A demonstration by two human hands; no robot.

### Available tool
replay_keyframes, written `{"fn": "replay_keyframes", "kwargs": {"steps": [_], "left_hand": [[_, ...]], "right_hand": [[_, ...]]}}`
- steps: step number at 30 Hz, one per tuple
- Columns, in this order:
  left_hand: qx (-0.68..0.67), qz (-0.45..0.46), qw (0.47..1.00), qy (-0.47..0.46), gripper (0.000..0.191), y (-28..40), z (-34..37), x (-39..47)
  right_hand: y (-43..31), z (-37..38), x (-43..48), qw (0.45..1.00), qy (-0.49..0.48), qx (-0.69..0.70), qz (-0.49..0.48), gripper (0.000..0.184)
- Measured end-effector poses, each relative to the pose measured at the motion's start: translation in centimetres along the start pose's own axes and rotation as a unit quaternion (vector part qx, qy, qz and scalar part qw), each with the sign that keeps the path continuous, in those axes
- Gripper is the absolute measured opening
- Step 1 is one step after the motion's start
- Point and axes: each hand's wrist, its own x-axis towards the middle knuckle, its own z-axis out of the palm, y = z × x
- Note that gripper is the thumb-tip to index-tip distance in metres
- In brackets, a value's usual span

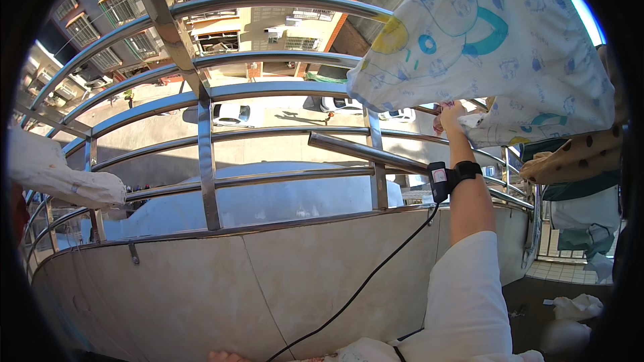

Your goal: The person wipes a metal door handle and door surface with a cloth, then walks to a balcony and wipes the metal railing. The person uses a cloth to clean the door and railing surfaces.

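My right arm reaches up and away from me, with a black device strapped on its wrist. My right hand (452,114) is at the lower edge of a white printed cloth (528,60) with blue and yellow figures. Something small and reddish shows beside its fingers; the cloth partly hides them, so its grip is unclear. At the bottom edge only a bit of my left hand (227,356) shows, near a pale printed fabric (347,351); what it holds is hidden. A loose-ended metal tube (370,151) slants behind my right wrist.
A curved metal railing (292,89) tops a tiled balcony wall (241,281), with a street and parked cars far below. Clothes hang at right, including a brown spotted garment (578,156). White fabric (65,176) hangs at left. A black cable (362,281) runs down from my wrist.
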Motion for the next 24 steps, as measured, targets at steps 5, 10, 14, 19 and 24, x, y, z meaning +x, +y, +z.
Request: {"fn": "replay_keyframes", "kwargs": {"steps": [5, 10, 14, 19, 24], "left_hand": [[0.012, -0.005, 1.000, 0.002, 0.017, 0.2, 0.1, -0.2], [0.009, -0.005, 1.000, 0.000, 0.013, 0.0, -0.1, -0.3], [-0.001, -0.012, 1.000, -0.002, 0.012, -0.1, 0.0, -0.6], [-0.002, -0.010, 1.000, 0.009, 0.015, 0.0, 0.0, -0.4], [-0.004, -0.003, 1.000, 0.004, 0.019, -0.3, -0.2, -0.1]], "right_hand": [[-10.5, -3.0, -4.9, 0.975, -0.183, 0.115, -0.044, 0.028], [-13.9, -9.0, -7.9, 0.883, -0.391, 0.259, 0.039, 0.032], [-12.1, -13.5, -6.1, 0.910, -0.258, 0.319, 0.057, 0.034], [-7.3, -13.0, -0.7, 0.896, -0.098, 0.386, 0.196, 0.038], [-6.0, -8.4, 1.2, 0.919, -0.008, 0.373, 0.126, 0.028]]}}
